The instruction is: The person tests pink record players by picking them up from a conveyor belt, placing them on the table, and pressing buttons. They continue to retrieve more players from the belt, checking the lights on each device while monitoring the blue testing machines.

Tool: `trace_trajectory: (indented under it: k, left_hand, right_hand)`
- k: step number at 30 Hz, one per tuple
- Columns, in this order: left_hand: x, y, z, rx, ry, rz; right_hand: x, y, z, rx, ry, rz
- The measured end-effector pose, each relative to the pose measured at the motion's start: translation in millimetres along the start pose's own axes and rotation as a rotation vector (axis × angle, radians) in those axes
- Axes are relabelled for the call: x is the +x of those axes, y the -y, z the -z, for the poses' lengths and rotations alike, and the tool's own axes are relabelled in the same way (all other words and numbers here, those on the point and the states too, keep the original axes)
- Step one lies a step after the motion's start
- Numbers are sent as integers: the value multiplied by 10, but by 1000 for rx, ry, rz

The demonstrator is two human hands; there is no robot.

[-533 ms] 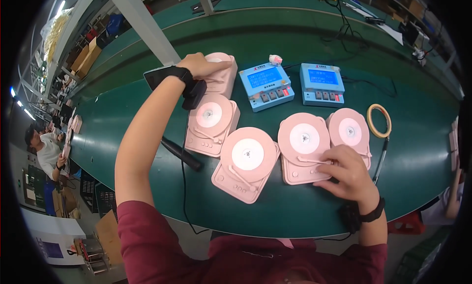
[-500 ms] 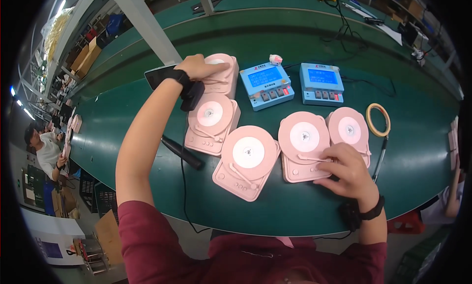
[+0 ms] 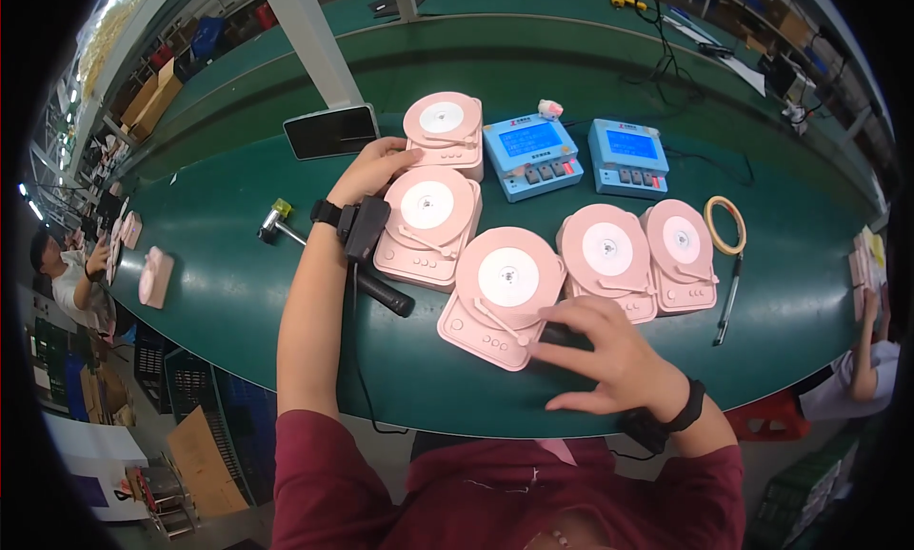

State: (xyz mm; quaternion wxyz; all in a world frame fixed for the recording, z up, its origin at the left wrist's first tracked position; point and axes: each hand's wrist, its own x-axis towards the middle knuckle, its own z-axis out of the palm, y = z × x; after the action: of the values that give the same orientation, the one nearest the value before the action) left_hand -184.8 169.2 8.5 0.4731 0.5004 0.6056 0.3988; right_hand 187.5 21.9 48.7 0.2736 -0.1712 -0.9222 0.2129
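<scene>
Five pink turntable-shaped devices lie on the green table. My left hand (image 3: 376, 169) rests with loosely curled fingers against the left edge of the second pink device (image 3: 427, 221), just below the far pink device (image 3: 443, 126); it wears a black wrist strap. My right hand (image 3: 609, 355) lies with fingers spread at the near right corner of the nearest pink device (image 3: 503, 293), over a small dark object (image 3: 562, 335). Two more pink devices (image 3: 609, 257) (image 3: 681, 250) sit to the right, untouched.
Two blue meter boxes (image 3: 531, 155) (image 3: 628, 155) stand behind the devices. A dark phone (image 3: 330, 131), a small hammer (image 3: 276, 221), a tape ring (image 3: 725, 224) and a pen-like tool (image 3: 728, 302) lie around. Other people work at the left (image 3: 67, 274) and right (image 3: 871, 360).
My left hand has come back from the far pink device to the second one. My right hand has shifted left from the fourth device to the nearest one.
</scene>
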Motion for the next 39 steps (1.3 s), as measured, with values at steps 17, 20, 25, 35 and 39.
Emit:
trace_trajectory:
  k: [17, 20, 25, 35, 39]
  left_hand:
    - [-91, -55, -40, 1, -36, -8]
    - [-79, -93, -56, 6, -25, -23]
    - [-107, -114, -61, 28, -41, -12]
    - [-102, -114, -67, -3, -34, -26]
    - [-71, -89, -54, 12, -45, -33]
  right_hand:
    - [56, 116, -247, -201, 185, -56]
    - [66, 140, -263, -184, 178, -92]
    - [103, 185, -304, -253, 155, -111]
    - [91, 191, -372, -279, 150, -148]
    - [156, 255, -404, -300, 123, -180]
